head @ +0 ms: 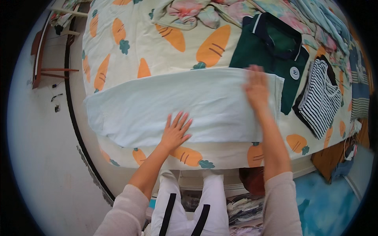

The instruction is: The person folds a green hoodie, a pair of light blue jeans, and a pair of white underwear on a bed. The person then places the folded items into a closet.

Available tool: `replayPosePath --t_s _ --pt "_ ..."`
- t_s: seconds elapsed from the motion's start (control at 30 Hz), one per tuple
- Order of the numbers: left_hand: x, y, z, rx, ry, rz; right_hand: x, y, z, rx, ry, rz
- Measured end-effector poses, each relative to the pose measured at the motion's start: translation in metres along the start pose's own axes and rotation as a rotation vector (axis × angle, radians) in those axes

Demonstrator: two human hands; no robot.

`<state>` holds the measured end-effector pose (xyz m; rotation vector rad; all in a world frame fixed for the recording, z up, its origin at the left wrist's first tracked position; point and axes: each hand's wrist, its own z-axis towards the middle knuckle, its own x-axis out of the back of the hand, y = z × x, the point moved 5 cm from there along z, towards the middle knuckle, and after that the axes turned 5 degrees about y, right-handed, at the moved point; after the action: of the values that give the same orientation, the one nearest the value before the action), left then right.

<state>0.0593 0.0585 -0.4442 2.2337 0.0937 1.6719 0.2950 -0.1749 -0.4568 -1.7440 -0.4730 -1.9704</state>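
Observation:
A pale blue garment (212, 103), folded into a long strip, lies across the bed in front of me. My left hand (176, 131) rests on it near its lower middle, palm down with the fingers spread. Over the garment's right part is my right hand (257, 84), flat and a little blurred, near the upper edge; neither hand grips the cloth. The garment's upper right overlaps a dark green collared shirt (251, 48) with a round white patch.
A patterned bedsheet (121, 67) with carrots covers the bed. Folded striped clothing (320, 101) lies at the right. Rumpled multicolored bedding (189, 11) runs along the top. Below the bed edge are stacked clothes (246, 208); a wooden chair (38, 65) stands at the far left.

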Motion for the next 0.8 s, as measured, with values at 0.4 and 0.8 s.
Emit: replayPosePath --t_s 0.4,0.8 --pt "0.001 -0.032 -0.183 0.648 0.202 -0.585 0.034 -0.069 -0.151 -0.047 -0.286 0.232" --pt "0.027 -0.369 -0.296 1.291 1.424 -2.001 0.036 -0.363 -0.065 0.17 -0.196 0.557"
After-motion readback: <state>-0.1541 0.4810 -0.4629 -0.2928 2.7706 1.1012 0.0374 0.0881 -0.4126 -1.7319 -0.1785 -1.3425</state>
